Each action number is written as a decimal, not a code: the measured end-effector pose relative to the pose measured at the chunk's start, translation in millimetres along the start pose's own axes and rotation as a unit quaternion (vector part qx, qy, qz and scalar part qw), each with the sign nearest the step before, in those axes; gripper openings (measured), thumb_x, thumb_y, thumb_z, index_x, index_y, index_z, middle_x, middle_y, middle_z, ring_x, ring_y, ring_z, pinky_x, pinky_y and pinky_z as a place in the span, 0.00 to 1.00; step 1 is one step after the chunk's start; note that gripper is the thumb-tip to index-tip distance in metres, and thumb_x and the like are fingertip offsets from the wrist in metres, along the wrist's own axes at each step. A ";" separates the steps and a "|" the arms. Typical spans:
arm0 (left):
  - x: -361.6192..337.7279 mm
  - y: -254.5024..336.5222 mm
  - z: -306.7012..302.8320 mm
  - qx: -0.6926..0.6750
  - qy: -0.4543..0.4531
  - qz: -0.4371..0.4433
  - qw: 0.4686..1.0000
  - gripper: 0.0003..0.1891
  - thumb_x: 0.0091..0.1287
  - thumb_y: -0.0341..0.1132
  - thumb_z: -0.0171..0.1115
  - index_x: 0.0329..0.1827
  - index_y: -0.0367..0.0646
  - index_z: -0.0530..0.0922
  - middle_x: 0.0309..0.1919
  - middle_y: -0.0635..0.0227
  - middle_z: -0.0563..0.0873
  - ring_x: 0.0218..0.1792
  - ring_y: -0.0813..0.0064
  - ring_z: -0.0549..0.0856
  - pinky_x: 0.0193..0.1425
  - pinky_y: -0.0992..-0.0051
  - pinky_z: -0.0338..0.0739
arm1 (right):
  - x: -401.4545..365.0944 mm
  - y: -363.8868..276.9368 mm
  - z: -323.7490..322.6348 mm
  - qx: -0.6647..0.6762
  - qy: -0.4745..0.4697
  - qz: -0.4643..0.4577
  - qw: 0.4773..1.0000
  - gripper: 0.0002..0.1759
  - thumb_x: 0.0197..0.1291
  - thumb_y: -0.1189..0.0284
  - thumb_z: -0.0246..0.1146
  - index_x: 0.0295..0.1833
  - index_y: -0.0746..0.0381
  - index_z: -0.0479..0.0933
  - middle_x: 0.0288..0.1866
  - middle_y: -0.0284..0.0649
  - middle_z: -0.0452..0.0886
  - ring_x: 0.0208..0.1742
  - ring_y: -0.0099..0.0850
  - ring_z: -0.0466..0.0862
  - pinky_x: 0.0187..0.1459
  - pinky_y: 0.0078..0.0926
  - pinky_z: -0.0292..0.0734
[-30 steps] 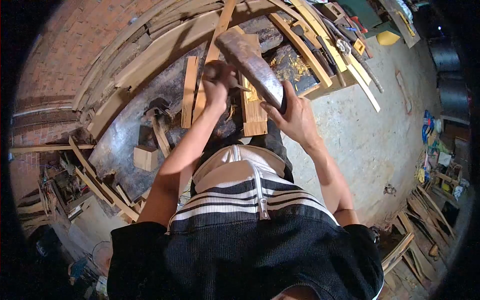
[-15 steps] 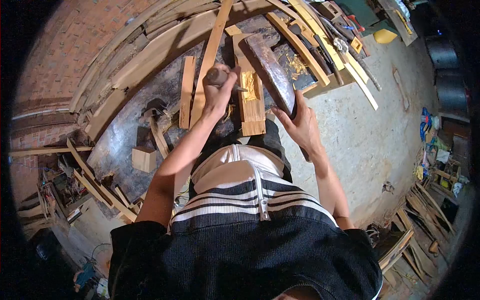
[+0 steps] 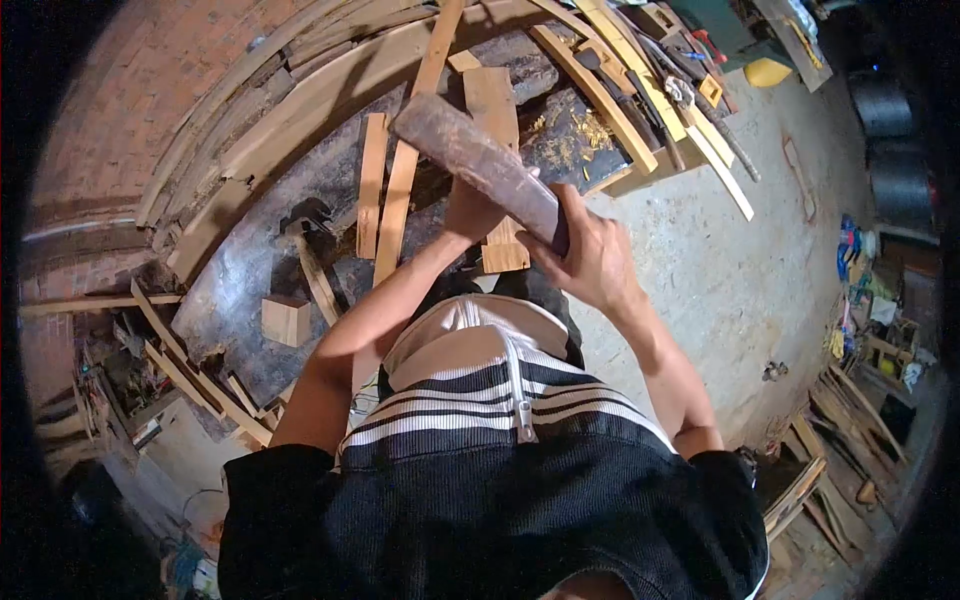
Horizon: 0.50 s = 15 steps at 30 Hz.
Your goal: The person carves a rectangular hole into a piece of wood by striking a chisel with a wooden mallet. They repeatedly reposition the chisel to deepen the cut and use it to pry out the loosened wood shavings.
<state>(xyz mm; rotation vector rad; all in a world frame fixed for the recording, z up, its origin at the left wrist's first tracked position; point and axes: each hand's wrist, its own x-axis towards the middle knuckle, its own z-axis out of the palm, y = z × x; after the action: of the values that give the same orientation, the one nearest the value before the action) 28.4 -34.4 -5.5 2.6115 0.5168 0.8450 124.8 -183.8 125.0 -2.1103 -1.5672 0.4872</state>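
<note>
My right hand [image 3: 600, 255] is wrapped round one end of a heavy, dark wooden mallet [image 3: 475, 165], a long flat-sided club that slants up to the left. Below the mallet's middle is my left hand [image 3: 468, 212], its fingers mostly covered. It was closed round a wooden-handled chisel half a second ago; the chisel is now hidden. Under both lies a wood block [image 3: 490, 95], end towards my body. Its near end [image 3: 506, 258] shows, while the chipped hollow in its top is covered by the mallet and hand.
Two narrow strips of wood [image 3: 371, 185] lie left of the block. Wood shavings [image 3: 590, 130] are scattered to its right on the dark work surface [image 3: 240, 275]. Curved boards [image 3: 600, 95] and tools lie at the upper right. A small wood cube [image 3: 286, 320] sits at the left.
The mallet has swung left, from the right side of the block to over my left hand and the block. My right hand has moved slightly left and down. The chisel handle has become hidden.
</note>
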 end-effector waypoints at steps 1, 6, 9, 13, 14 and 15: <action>-2.9 1.8 4.8 -0.257 0.028 -0.094 0.961 0.10 0.61 0.26 0.68 0.45 0.40 0.81 0.37 0.66 0.88 0.41 0.79 0.84 0.47 0.72 0.79 | -1.2 -4.4 -1.5 0.001 -0.005 -0.005 1.000 0.31 0.55 0.61 0.71 0.57 0.65 0.67 0.28 0.56 0.82 0.31 0.55 0.85 0.32 0.41 0.80; -3.8 21.8 -20.0 -0.558 0.091 -0.200 0.800 0.08 0.60 0.23 0.67 0.42 0.37 0.83 0.36 0.71 0.89 0.41 0.82 0.84 0.49 0.76 0.78 | -6.9 -13.4 -3.8 0.129 0.096 -0.007 0.987 0.28 0.58 0.62 0.69 0.56 0.65 0.66 0.28 0.56 0.81 0.32 0.56 0.85 0.33 0.42 0.79; -2.0 11.7 -20.7 -0.359 0.080 -0.207 0.906 0.06 0.64 0.26 0.64 0.42 0.37 0.82 0.39 0.67 0.89 0.39 0.82 0.84 0.44 0.75 0.79 | 2.1 10.6 6.3 0.071 0.009 0.064 0.995 0.28 0.58 0.62 0.69 0.54 0.66 0.65 0.28 0.57 0.79 0.31 0.54 0.84 0.32 0.40 0.76; -4.7 -16.0 -25.1 -0.519 0.198 -0.347 0.756 0.03 0.65 0.24 0.62 0.38 0.41 0.77 0.32 0.73 0.84 0.32 0.83 0.82 0.34 0.76 0.76 | -1.8 26.2 16.6 0.174 0.053 0.149 0.972 0.28 0.59 0.59 0.71 0.51 0.69 0.69 0.25 0.45 0.78 0.25 0.28 0.76 0.28 0.31 0.72; -3.0 -20.8 -31.0 -0.541 0.231 -0.322 0.741 0.04 0.65 0.25 0.64 0.36 0.43 0.77 0.30 0.74 0.81 0.30 0.81 0.81 0.34 0.76 0.75 | -4.6 31.9 20.4 0.173 0.052 0.149 0.972 0.28 0.59 0.59 0.71 0.51 0.69 0.69 0.25 0.45 0.78 0.25 0.28 0.76 0.28 0.31 0.72; -0.8 -30.1 -31.4 -0.527 0.273 -0.354 0.723 0.05 0.64 0.26 0.66 0.36 0.43 0.76 0.30 0.74 0.81 0.30 0.81 0.80 0.35 0.75 0.75 | -4.4 33.4 21.8 0.160 0.069 0.153 0.973 0.30 0.59 0.56 0.70 0.53 0.69 0.69 0.27 0.51 0.81 0.29 0.39 0.82 0.31 0.36 0.75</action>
<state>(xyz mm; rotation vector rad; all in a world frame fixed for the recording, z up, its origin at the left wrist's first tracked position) 1.6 -1.8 5.2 0.9659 0.7854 1.1326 138.4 -192.7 88.3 -2.0855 -1.0126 0.6357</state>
